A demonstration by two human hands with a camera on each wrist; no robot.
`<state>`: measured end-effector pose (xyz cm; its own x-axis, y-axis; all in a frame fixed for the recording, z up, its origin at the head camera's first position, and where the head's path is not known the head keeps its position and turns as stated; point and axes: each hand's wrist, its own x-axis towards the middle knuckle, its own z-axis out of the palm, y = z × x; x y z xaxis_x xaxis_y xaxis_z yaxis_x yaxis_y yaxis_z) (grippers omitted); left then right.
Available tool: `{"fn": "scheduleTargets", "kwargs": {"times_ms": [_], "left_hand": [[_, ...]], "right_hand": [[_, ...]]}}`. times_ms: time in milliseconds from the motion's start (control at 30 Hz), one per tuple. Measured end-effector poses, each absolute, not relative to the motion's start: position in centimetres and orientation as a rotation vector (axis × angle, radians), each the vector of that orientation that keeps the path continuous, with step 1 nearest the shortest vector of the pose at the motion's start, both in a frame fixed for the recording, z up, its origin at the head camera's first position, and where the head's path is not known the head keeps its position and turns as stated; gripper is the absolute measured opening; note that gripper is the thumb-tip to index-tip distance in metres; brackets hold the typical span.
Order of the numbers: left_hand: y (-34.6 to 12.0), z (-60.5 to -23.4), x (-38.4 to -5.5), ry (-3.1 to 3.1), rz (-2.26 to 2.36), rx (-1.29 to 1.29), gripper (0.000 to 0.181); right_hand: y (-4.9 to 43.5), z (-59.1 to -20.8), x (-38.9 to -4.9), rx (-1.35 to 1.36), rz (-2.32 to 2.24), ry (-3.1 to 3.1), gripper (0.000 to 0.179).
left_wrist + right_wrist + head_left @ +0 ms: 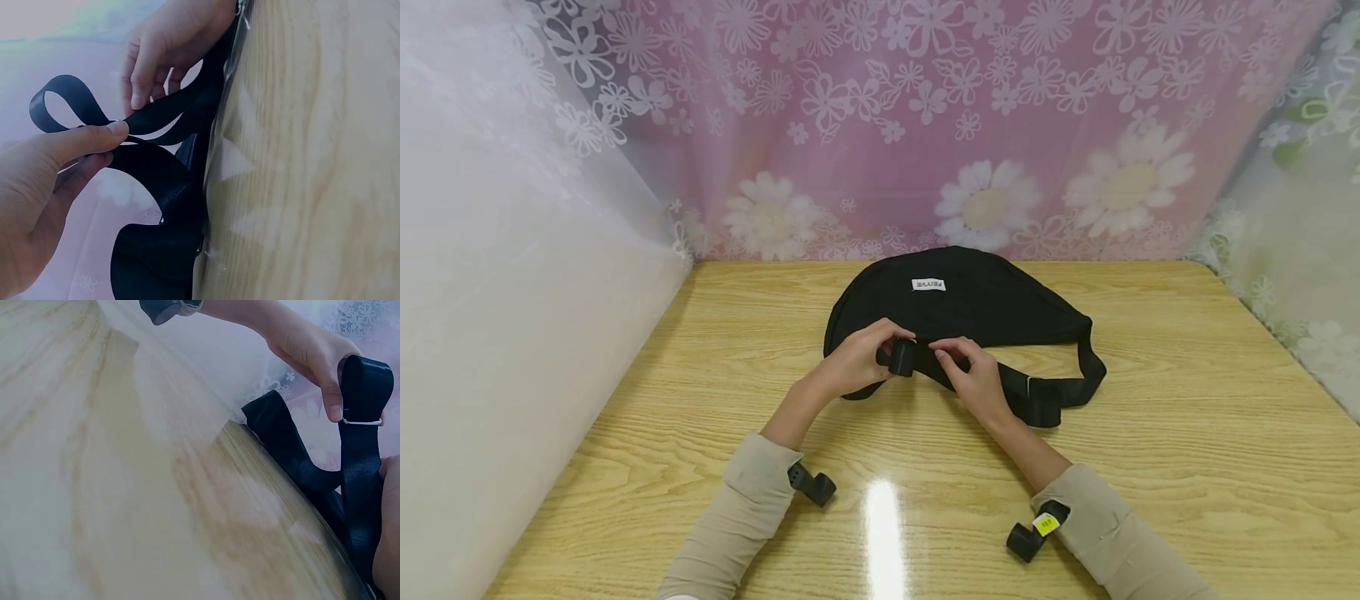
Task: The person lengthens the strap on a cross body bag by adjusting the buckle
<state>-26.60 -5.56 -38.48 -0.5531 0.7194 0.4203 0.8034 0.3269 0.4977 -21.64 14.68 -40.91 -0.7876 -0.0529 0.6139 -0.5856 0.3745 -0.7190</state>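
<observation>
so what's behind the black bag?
In the head view, a pink floral curtain behind the black bag. The bag covers part of the far edge of the table; anything low behind it can't be seen.

Left of the black bag (970,296), open table (715,375) stretches to the pale curtain (535,250); right of the bag it runs to the floral curtain (1307,275), so a hand could pass on either side. Close behind the bag, the pink curtain (865,167) limits reach. At the bag's near edge, the left grip (861,358) and right grip (977,375) obstruct access, the strap (1078,392) raised between them. Toward the bag's right end, the strap encloses a small gap. In front of the bag, a channel lies between the sleeves (730,517), narrowed by black wrist devices (823,490) jutting inward.
</observation>
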Motion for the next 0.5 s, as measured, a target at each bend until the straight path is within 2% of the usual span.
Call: {"fn": "scheduleTargets", "kwargs": {"times_ms": [267,500], "left_hand": [[-5.4,-38.7,-26.6,-2.461,-1.043,-1.431,0.047],[-5.1,-38.6,-26.4,-2.474,-1.022,-1.396,0.052]], "right_hand": [[14.8,-40.9,-21.7,0.66,1.388,-2.129,0.015],[15.4,-43.0,-23.2,0.877,1.252,-2.113,0.046]]}}
